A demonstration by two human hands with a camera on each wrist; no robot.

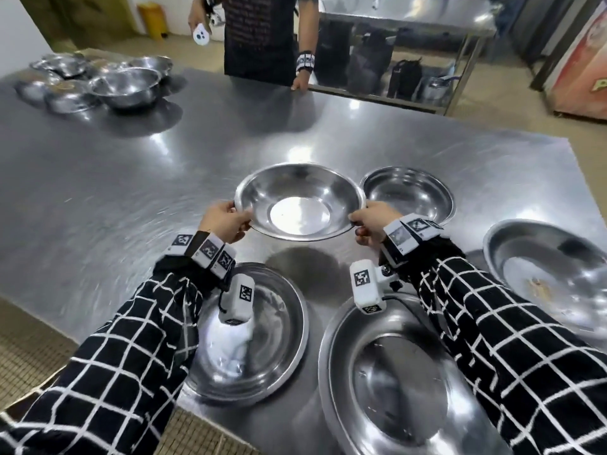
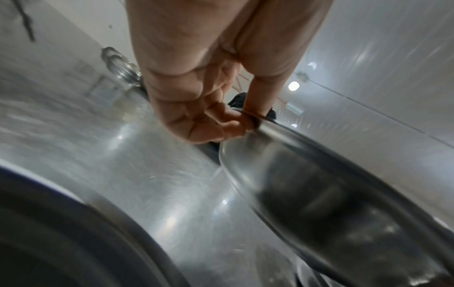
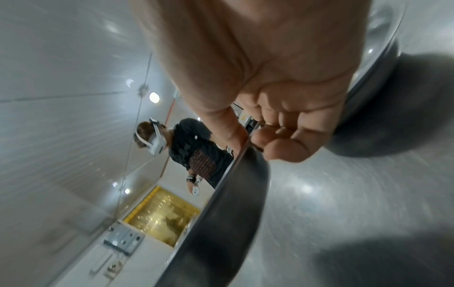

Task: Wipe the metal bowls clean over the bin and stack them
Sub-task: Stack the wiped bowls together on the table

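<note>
A shiny metal bowl (image 1: pixel 299 201) hangs a little above the steel table (image 1: pixel 131 178), casting a shadow below it. My left hand (image 1: pixel 226 221) pinches its left rim, thumb on top, fingers beneath. My right hand (image 1: pixel 369 224) pinches the right rim the same way. In the left wrist view the left hand (image 2: pixel 236 120) clamps the bowl (image 2: pixel 319 184) at its edge. In the right wrist view the right hand (image 3: pixel 253 139) grips the bowl (image 3: pixel 221 223) by its thin rim.
Near me lie a wide bowl (image 1: pixel 262 339), a larger one (image 1: pixel 394 389), a soiled one (image 1: pixel 551 277) at right and a small one (image 1: pixel 410 195). Several bowls (image 1: pixel 98 80) cluster at the far left. Another person (image 1: pixel 259 37) stands across the table. No bin shows.
</note>
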